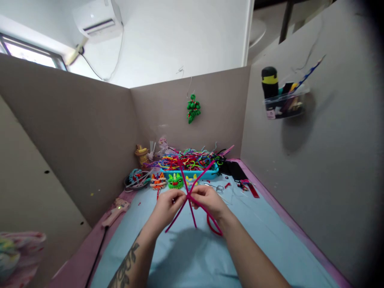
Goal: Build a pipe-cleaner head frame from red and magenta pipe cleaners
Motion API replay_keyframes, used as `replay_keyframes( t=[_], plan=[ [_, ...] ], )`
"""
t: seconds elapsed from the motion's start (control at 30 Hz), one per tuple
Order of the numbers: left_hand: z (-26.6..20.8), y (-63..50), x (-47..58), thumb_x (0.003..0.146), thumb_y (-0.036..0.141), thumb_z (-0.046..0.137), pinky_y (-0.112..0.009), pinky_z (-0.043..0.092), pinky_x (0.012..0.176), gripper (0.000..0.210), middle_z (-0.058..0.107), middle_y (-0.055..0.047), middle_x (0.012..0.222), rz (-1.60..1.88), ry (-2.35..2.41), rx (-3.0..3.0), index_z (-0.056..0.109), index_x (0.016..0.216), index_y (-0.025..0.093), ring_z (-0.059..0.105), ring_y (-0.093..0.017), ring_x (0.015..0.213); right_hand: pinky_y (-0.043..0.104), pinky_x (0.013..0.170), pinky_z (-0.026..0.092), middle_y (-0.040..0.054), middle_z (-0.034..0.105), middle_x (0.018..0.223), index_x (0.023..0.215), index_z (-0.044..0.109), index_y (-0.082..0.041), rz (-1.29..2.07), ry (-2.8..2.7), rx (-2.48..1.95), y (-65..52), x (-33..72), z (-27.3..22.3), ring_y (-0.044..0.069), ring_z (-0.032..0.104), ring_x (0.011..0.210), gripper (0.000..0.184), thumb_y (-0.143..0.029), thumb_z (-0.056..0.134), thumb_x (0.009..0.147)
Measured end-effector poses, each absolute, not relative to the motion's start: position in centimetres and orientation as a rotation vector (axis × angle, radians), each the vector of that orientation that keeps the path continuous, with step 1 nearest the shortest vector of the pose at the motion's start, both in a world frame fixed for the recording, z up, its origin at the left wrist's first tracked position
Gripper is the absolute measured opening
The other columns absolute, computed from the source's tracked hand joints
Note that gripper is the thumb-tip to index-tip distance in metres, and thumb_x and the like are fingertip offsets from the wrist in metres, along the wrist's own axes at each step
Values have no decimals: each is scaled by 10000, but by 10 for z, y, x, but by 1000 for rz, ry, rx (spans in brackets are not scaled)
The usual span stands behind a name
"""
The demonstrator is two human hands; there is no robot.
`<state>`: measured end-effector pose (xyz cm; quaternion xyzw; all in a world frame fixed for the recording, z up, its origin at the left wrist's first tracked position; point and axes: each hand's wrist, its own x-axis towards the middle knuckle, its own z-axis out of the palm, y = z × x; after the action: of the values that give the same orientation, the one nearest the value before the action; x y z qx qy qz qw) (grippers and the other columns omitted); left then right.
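Several magenta pipe cleaners cross one another at a single point, their ends fanning out above and below. My left hand pinches them just left of the crossing, thumb and finger closed. From the other side my right hand pinches the same crossing, and one strand runs down past its wrist. Below the right hand lies a curved red pipe cleaner on the blue cloth, partly hidden by the forearm. Beyond the hands stand small pipe-cleaner animal heads, an orange one, a green one and a pale yellow-and-blue one.
A blue tray heaped with colourful pipe cleaners stands at the back. Scissors and small scraps lie to its right. A pink glue gun with a cord rests at the left edge, near a dark bowl. Grey partitions enclose the table.
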<state>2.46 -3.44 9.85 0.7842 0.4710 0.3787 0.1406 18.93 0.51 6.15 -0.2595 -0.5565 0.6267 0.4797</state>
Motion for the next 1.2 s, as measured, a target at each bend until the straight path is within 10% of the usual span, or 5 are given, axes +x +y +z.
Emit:
replay_keyframes(
  t=[1.2],
  plan=[
    [82, -31, 34, 842, 287, 497, -212, 421, 577, 214, 628, -9, 674, 1436, 1513, 2064, 619, 718, 163, 566, -124, 628, 247, 501, 412, 0, 596, 548, 721, 691, -155, 1102, -1258, -824, -6, 165, 54, 119, 509, 518, 161, -313, 666, 693]
  ],
)
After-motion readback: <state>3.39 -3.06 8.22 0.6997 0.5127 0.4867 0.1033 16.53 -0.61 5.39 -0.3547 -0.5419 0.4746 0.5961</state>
